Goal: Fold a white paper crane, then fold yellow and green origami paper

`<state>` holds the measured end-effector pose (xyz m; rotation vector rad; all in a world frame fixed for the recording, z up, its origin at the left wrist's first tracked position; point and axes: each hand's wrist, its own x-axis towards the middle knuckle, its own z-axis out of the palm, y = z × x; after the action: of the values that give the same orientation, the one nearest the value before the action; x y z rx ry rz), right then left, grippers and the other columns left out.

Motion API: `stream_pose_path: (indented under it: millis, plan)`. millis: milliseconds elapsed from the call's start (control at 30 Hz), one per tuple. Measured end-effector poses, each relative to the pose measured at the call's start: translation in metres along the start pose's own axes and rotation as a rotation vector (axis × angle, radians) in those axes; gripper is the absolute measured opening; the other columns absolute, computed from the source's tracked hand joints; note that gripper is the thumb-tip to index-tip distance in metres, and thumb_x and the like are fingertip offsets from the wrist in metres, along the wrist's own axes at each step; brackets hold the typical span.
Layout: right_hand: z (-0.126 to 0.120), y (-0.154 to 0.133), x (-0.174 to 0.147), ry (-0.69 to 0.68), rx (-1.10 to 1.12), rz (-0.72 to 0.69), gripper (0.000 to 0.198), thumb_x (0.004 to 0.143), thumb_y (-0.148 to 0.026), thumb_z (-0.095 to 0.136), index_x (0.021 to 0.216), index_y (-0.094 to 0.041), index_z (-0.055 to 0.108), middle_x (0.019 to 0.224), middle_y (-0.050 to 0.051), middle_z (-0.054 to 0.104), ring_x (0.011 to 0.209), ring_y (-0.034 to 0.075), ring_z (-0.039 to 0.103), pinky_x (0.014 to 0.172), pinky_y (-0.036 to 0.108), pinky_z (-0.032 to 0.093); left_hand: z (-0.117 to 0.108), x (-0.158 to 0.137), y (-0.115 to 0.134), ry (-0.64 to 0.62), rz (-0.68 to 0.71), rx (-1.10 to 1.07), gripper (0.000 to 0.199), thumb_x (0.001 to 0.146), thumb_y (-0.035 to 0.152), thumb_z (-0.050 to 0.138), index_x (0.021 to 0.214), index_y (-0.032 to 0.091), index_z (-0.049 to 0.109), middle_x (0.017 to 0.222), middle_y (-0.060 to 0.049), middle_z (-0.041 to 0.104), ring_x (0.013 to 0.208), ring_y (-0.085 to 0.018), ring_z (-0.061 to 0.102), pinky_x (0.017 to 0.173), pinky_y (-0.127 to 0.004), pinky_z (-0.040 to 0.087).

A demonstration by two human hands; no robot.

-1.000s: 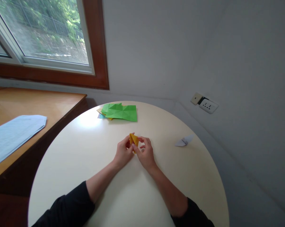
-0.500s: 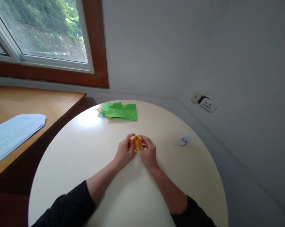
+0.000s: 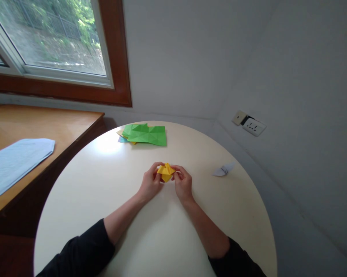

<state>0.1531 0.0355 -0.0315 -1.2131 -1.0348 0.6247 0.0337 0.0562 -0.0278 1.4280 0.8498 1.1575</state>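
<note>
A small yellow folded-paper piece (image 3: 166, 172) is held between my two hands over the middle of the round table. My left hand (image 3: 150, 179) pinches its left side, thumb in front and fingers behind. On the other side, my right hand (image 3: 183, 183) grips the right corner between thumb and fingertips. The paper has a raised fold at its top centre and a point at the bottom. Fingertips behind the paper are partly hidden.
Creased green paper (image 3: 146, 134) lies on other coloured sheets at the back of the white round table (image 3: 138, 238). A white folded-paper piece (image 3: 223, 169) rests near the right edge. White papers (image 3: 20, 161) lie on the wooden desk (image 3: 60, 119) at left.
My hands have moved slightly apart, and the yellow paper between them is spread wider, with more of its folded front showing. Both hands keep hold of it.
</note>
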Motion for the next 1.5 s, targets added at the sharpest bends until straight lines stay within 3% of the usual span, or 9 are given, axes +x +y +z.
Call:
stream_pose_path:
  millis: [267,433,567,833,933,1100,1200,1333,1500]
  plan:
    - [-0.003,-0.001,0.002,0.010,0.049,0.019,0.018,0.066,-0.021,0.046,0.076,-0.019,0.061,0.078,0.002,0.066,0.064,0.015,0.059,0.054,0.026,0.048,0.001,0.000,0.007,-0.100,0.038,-0.098,0.024,0.079,0.030,0.054,0.099,0.018,0.049,0.085,-0.005,0.068,0.074,-0.015,0.064,0.064,-0.024,0.049]
    - [-0.004,0.002,0.002,0.065,0.013,-0.021,0.019,0.068,-0.022,0.046,0.078,-0.018,0.061,0.082,0.004,0.065,0.073,0.016,0.060,0.059,0.027,0.050,-0.003,-0.003,0.005,-0.064,0.157,0.165,0.029,0.080,0.025,0.054,0.108,0.018,0.058,0.107,-0.007,0.066,0.092,-0.018,0.064,0.080,-0.028,0.049]
    - [-0.003,-0.001,0.000,0.036,0.003,-0.005,0.020,0.072,-0.024,0.048,0.084,-0.018,0.063,0.089,0.005,0.066,0.066,0.014,0.060,0.052,0.025,0.049,-0.006,-0.004,0.002,-0.008,0.137,0.276,0.031,0.081,0.024,0.050,0.109,0.021,0.064,0.098,-0.004,0.070,0.083,-0.017,0.065,0.076,-0.028,0.049]
    - [0.001,-0.005,-0.006,-0.164,0.058,0.025,0.026,0.074,-0.035,0.061,0.095,-0.021,0.067,0.094,0.005,0.069,0.055,0.013,0.063,0.039,0.022,0.043,-0.011,0.006,-0.003,0.161,-0.022,-0.055,0.031,0.072,0.034,0.060,0.091,0.012,0.070,0.090,-0.009,0.071,0.081,-0.020,0.064,0.074,-0.030,0.049]
    - [0.001,-0.001,-0.005,-0.145,0.033,-0.017,0.023,0.075,-0.034,0.060,0.092,-0.021,0.069,0.090,0.005,0.069,0.056,0.013,0.061,0.043,0.023,0.044,-0.015,0.006,0.000,0.104,-0.069,-0.118,0.035,0.069,0.034,0.063,0.094,0.011,0.070,0.092,-0.010,0.071,0.083,-0.022,0.064,0.076,-0.033,0.050]
    - [-0.003,0.003,-0.002,-0.073,-0.010,-0.051,0.020,0.077,-0.031,0.056,0.089,-0.020,0.070,0.091,0.005,0.069,0.067,0.015,0.061,0.051,0.025,0.048,-0.017,0.000,0.010,-0.031,-0.119,-0.190,0.042,0.064,0.031,0.070,0.102,0.014,0.068,0.112,-0.011,0.065,0.104,-0.025,0.059,0.092,-0.038,0.044]
    - [-0.003,0.001,-0.002,-0.084,-0.014,-0.055,0.020,0.077,-0.030,0.056,0.089,-0.021,0.070,0.091,0.005,0.070,0.067,0.014,0.061,0.051,0.024,0.049,-0.016,-0.002,0.011,0.000,-0.123,-0.222,0.039,0.061,0.033,0.074,0.095,0.014,0.071,0.112,-0.012,0.065,0.107,-0.028,0.058,0.093,-0.040,0.043]
    - [0.000,-0.002,-0.004,-0.168,0.073,0.012,0.022,0.074,-0.034,0.061,0.091,-0.023,0.070,0.092,0.004,0.070,0.051,0.011,0.059,0.043,0.025,0.049,-0.017,-0.001,0.009,0.069,-0.144,-0.278,0.036,0.059,0.038,0.076,0.086,0.014,0.073,0.110,-0.013,0.066,0.103,-0.029,0.059,0.089,-0.040,0.045]
    - [0.003,-0.004,-0.006,-0.244,0.196,0.053,0.023,0.069,-0.037,0.067,0.087,-0.024,0.071,0.086,0.002,0.070,0.045,0.009,0.055,0.044,0.028,0.052,-0.020,0.000,0.009,0.063,-0.173,-0.304,0.033,0.059,0.038,0.075,0.083,0.015,0.073,0.114,-0.014,0.064,0.104,-0.028,0.059,0.088,-0.040,0.045]
